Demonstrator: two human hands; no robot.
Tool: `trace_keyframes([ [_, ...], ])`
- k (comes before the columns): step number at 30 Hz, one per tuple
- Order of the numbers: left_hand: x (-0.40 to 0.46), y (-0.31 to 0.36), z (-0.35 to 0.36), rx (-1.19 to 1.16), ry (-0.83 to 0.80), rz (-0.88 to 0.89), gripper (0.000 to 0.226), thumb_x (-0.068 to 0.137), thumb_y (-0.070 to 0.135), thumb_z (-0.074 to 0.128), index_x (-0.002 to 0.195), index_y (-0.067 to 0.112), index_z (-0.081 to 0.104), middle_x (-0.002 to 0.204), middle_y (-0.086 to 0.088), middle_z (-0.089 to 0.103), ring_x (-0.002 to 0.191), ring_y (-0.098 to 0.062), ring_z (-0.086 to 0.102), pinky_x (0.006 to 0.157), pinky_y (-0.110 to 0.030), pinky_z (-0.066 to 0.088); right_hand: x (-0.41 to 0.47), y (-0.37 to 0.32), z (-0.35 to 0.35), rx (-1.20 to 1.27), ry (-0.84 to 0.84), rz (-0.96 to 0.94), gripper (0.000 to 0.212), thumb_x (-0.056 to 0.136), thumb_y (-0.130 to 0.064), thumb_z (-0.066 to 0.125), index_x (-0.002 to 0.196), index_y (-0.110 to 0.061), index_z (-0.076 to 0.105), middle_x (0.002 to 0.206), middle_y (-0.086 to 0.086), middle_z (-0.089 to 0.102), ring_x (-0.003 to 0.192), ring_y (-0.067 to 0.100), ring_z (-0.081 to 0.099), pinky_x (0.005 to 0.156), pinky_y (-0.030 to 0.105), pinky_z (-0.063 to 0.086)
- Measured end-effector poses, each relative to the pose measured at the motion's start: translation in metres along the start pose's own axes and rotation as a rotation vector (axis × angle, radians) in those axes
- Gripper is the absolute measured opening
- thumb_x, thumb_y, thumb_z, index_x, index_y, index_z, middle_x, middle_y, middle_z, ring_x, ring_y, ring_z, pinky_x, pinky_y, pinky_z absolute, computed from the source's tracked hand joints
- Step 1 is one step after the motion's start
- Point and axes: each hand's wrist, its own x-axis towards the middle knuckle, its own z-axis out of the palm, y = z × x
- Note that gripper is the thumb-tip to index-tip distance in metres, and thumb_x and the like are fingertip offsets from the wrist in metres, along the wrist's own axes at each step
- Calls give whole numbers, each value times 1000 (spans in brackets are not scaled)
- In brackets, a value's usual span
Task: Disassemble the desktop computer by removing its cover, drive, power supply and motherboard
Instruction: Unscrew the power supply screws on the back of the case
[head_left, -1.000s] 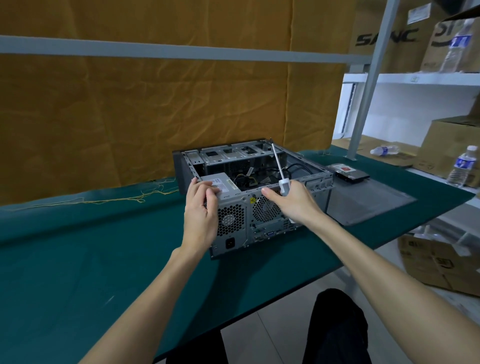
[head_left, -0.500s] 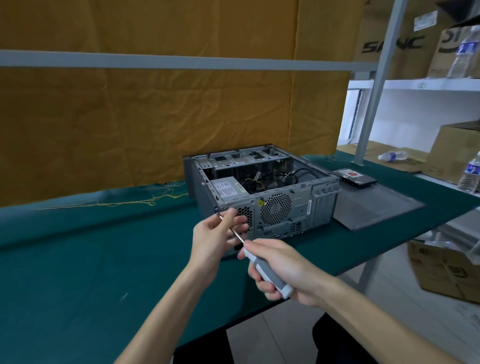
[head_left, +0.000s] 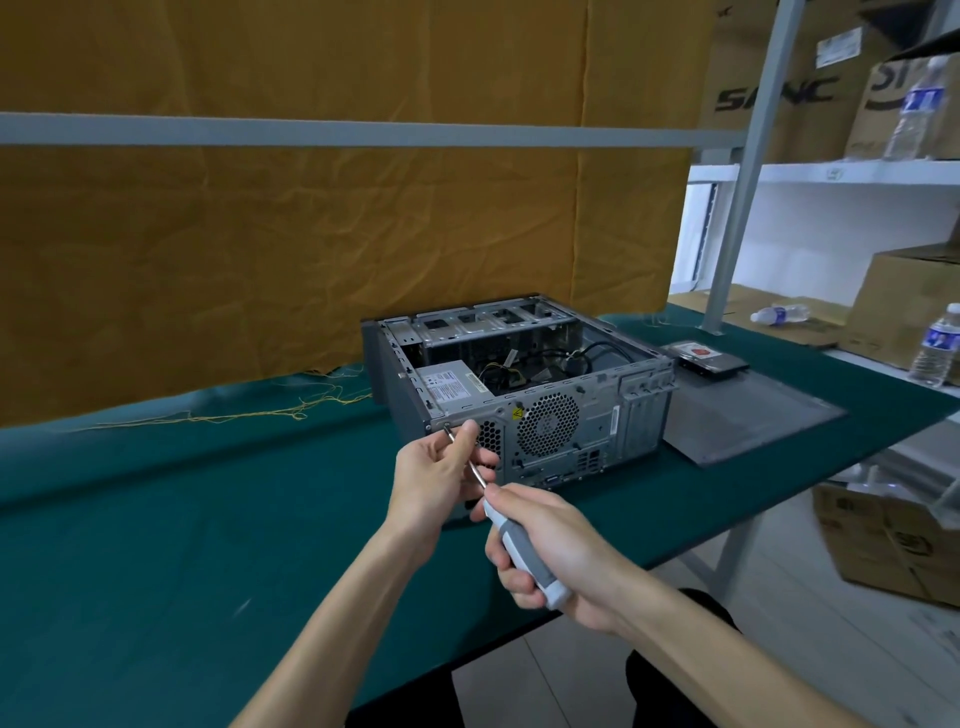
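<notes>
1. Head view shows your right hand (head_left: 558, 553) wrapped around the grey-and-white handle of the screwdriver (head_left: 519, 548), and your left hand (head_left: 441, 475) pinching its thin steel shaft to steer the tip; both grips are grasping that one tool.
2. The tip sits at a screw on the upper left corner of the rear panel of the computer case (head_left: 519, 384), which lies open-topped near the middle of the tabletop (head_left: 156, 519).
3. Keep the shaft square to the panel and press in before you turn; a slanted tip will likely slip out of the screw head.
4. That screw seems to hold the power supply (head_left: 449, 384), a boxy bare-metal unit with a printed label, so support it once it loosens.
5. The flat grey cover (head_left: 748, 410) and a dark, slab-like drive (head_left: 706, 358) lie toward the tabletop's right edge, on matte green cloth.
6. Perforated fan grilles pattern the rear panel.
</notes>
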Motion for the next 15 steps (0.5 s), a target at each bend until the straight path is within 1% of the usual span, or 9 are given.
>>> trace_keyframes([
  [3,2,-1,0,10,-4,-5,31,101,29,61,98,-1,68,72,-6,71,55,-12,61,46,-22,48,0,0,1,30,-5,10,44,104,-37,54,123,3,51,64,8,53,43,15,40,39,20,29],
  [5,2,-1,-1,14,-6,-5,31,101,29,61,95,0,69,73,-7,71,55,-13,61,45,-22,48,0,1,1,46,-13,9,43,105,-36,54,122,3,51,64,8,53,43,15,40,39,20,29],
  [10,2,-3,0,31,-19,-24,35,101,32,62,87,1,70,71,-11,69,48,-14,57,41,-22,44,0,2,1,53,-17,16,33,105,-36,53,114,-4,55,64,8,53,43,15,40,39,20,30],
  [15,1,-2,0,31,-10,-22,33,101,30,62,94,-2,70,75,-9,71,54,-13,60,43,-22,46,-1,0,1,65,-13,14,31,105,-36,54,112,-5,56,64,8,53,43,15,40,39,21,30],
])
